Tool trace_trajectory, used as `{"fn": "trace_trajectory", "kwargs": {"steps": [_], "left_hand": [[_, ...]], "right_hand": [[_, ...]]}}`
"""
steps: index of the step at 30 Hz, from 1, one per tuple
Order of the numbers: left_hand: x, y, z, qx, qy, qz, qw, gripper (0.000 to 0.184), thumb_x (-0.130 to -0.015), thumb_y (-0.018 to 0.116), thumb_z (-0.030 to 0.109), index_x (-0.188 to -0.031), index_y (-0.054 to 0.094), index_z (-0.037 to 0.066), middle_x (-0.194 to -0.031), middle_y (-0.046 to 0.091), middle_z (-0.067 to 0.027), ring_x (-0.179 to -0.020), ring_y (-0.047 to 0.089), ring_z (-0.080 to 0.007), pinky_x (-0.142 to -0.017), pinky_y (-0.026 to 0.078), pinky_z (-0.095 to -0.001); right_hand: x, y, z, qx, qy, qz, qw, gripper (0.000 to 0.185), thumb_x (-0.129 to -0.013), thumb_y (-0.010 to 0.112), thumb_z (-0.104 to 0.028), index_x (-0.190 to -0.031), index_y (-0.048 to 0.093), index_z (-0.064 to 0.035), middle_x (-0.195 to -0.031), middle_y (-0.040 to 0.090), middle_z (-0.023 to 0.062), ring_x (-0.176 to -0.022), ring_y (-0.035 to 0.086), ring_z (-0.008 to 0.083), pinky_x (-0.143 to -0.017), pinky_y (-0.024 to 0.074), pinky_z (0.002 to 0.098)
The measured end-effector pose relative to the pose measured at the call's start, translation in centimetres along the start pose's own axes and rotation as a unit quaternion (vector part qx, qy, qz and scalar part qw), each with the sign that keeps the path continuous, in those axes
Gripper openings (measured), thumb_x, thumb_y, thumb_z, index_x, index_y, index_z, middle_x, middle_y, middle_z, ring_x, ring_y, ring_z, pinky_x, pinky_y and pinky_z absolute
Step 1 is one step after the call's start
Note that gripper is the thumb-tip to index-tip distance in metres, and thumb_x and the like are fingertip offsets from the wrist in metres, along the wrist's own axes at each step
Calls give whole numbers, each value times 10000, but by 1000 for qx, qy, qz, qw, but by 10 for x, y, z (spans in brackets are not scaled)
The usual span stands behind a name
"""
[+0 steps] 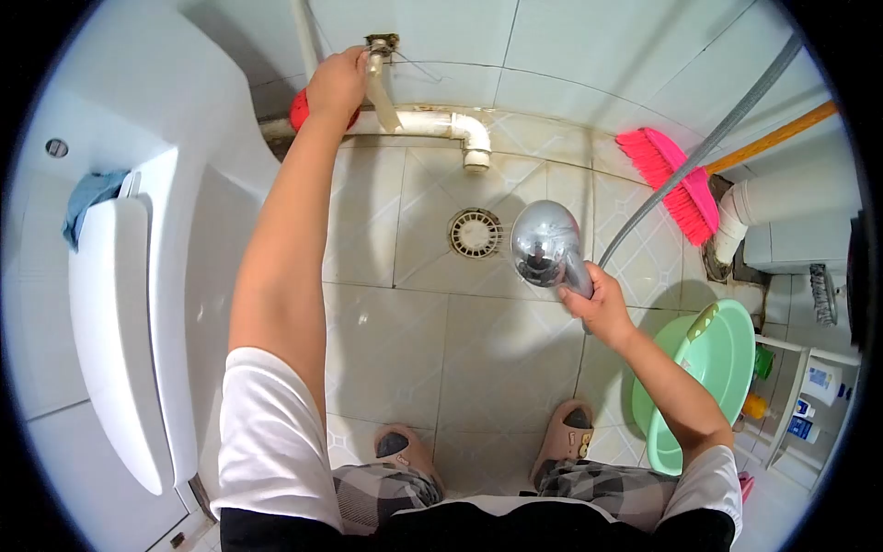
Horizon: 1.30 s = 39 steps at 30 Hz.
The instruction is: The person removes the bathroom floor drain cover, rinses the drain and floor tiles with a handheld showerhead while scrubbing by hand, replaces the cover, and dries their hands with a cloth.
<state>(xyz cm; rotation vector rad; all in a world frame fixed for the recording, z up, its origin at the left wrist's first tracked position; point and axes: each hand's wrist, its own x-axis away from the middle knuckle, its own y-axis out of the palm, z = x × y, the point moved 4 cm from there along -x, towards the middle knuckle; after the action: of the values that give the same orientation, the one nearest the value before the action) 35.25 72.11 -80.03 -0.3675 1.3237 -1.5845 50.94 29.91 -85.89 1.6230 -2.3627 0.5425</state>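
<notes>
My right hand [602, 308] is wrapped round the handle of a chrome shower head [546, 241]. The shower head faces left toward the round floor drain [475, 233], with faint streaks between them that look like water. A grey hose [704, 147] runs from the handle up to the right. At the back wall, my left hand [338, 85] is closed beside a worn pipe fitting [378, 46]; its fingertips meet the fitting's left side, and what they grip is hidden. Below that hand, a red object [300, 109] shows only in part.
A white drain pipe [425, 123] runs along the wall's foot. On the left stands a white toilet [115, 340] with a blue cloth [92, 207]. To the right are a pink broom [676, 189], a green basin [648, 391] and a shelf with bottles [809, 405].
</notes>
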Motion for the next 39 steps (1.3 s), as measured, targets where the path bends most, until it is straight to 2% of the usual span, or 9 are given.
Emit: {"fn": "trace_trajectory", "kwargs": {"steps": [5, 11, 14, 17, 19, 21, 30, 32, 39], "left_hand": [[-26, 39, -14, -58, 13, 13, 998, 363, -909, 412, 370, -1154, 584, 164, -965, 618, -202, -958, 580, -347, -828, 465, -460], [-36, 62, -20, 3, -19, -47, 999, 511, -810, 362, 333, -1233, 529, 100, -1046, 594, -266, -1022, 546, -415, -916, 417, -455], [-49, 76, -50, -16, 31, -12, 999, 492, -831, 468, 358, -1249, 507, 102, -1069, 582, -247, -970, 560, -416, -877, 434, -431], [-2, 32, -3, 6, -40, 34, 999, 473, -871, 458, 324, -1241, 440, 30, -1188, 434, -239, -1034, 500, -426, -872, 427, -477], [18, 24, -4, 2, -25, 71, 997, 471, -837, 494, 275, -1231, 463, 19, -1215, 447, -214, -1057, 512, -387, -876, 446, -445], [47, 18, -2, 16, 83, 148, 985, 456, -820, 532, 309, -1227, 514, 105, -1150, 523, -196, -1011, 540, -383, -875, 433, -427], [226, 63, -13, 185, 61, -49, 980, 342, -768, 578, 106, -1109, 552, 81, -1069, 520, -115, -981, 540, -285, -798, 462, -383], [257, 83, -19, 226, -15, -195, 954, 314, -778, 568, 97, -1091, 558, 74, -1062, 527, -99, -940, 564, -254, -790, 469, -358], [283, 81, -19, 244, -14, -221, 944, 301, -775, 576, 103, -1073, 566, 67, -989, 557, -100, -928, 567, -247, -789, 474, -349]], "right_hand": [[2, -7, 3, 3, 9, 9, 1000, 256, -789, 674, -135, -977, 562, -1, -697, 527, -10, -580, 475, 54, -512, 401, 215], [6, -17, 15, -21, 38, 36, 998, 262, -790, 677, -136, -986, 549, -20, -683, 519, -17, -563, 462, 47, -499, 386, 208], [-2, -13, 7, -26, 12, 51, 998, 244, -800, 670, -147, -971, 543, -28, -681, 512, -20, -543, 457, 53, -493, 391, 208], [-12, -9, 5, -26, 9, 50, 998, 241, -806, 662, -153, -976, 546, -27, -680, 509, -19, -541, 454, 55, -493, 393, 209], [-16, -6, 0, -5, 10, 52, 999, 239, -808, 659, -155, -974, 547, -25, -677, 507, -18, -540, 454, 56, -493, 393, 210], [-19, -4, -3, 18, 10, 52, 998, 237, -809, 656, -158, -972, 548, -23, -674, 505, -18, -538, 455, 57, -492, 393, 210], [-25, -16, -15, 46, -35, 73, 996, 221, -823, 656, -205, -919, 556, -34, -649, 486, -23, -513, 447, 54, -468, 380, 213], [-19, -17, -13, 64, -28, 71, 995, 218, -824, 655, -201, -922, 555, -34, -647, 486, -24, -510, 446, 54, -467, 380, 213], [8, -18, -1, 67, -32, 99, 992, 218, -825, 647, -180, -948, 550, -28, -647, 487, -24, -509, 450, 57, -470, 394, 215]]}}
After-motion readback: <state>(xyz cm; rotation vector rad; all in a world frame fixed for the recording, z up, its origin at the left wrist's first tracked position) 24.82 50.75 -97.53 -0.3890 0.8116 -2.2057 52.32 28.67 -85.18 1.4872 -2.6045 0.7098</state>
